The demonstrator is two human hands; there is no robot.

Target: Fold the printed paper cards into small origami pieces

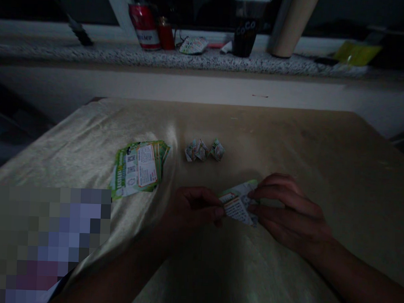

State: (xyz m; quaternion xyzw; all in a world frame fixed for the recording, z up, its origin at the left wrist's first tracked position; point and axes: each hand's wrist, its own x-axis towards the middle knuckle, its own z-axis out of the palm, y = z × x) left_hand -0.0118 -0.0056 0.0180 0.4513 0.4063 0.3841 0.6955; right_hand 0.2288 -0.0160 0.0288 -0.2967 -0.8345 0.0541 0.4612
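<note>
A folded paper leaflet [237,205], white and green with printed text, is held between both hands low over the table. My left hand [196,206] pinches its left corner between thumb and fingers. On the opposite side, the fingers of my right hand [291,212] grip the right edge. Beyond the hands, several small folded paper pieces [201,150] stand in a short row. To the left lies a stack of green and white printed leaflets [140,167], slightly fanned at its right edge.
The table [321,151] has a creased beige cover. Behind it, a speckled stone sill [109,55] carries a red can [145,28], a red lighter [166,34], a dark cup [246,31], a cardboard tube [292,26] and a yellow packet [357,53]. A pixelated patch covers the lower left.
</note>
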